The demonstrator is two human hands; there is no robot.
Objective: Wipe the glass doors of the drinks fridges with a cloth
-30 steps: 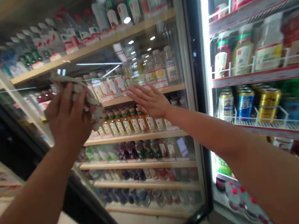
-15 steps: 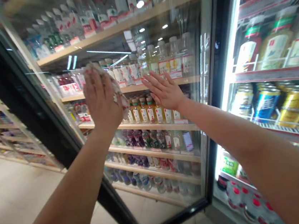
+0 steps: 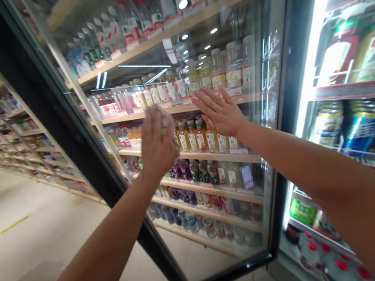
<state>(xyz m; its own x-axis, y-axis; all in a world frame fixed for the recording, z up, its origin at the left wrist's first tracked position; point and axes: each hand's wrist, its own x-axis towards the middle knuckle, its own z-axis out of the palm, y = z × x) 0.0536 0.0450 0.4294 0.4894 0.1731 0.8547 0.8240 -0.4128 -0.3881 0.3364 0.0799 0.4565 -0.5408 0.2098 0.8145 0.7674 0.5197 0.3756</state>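
Note:
A black-framed glass door (image 3: 202, 272) stands swung out before me. My left hand (image 3: 159, 146) presses a crumpled, pale cloth (image 3: 168, 123) against its pane; hand and cloth are blurred by motion. Most of the cloth lies under the fingers and palm. To the right, my right hand (image 3: 221, 112) rests on or very near the same glass, fingers stretched and holding nothing. Through the pane, both hands appear in front of rows of bottles (image 3: 203, 136).
Wooden shelves (image 3: 130, 56) with bottled drinks stand behind the glass. On the right is a lit cooler with cans (image 3: 364, 127) and red-capped bottles (image 3: 325, 255). Store shelving (image 3: 34, 131) runs along the left, above a pale tiled floor (image 3: 27, 249).
My left hand and the cloth have moved right and down across the glass, closer to my right hand. The whole view has shifted slightly; my right hand keeps its flat pose.

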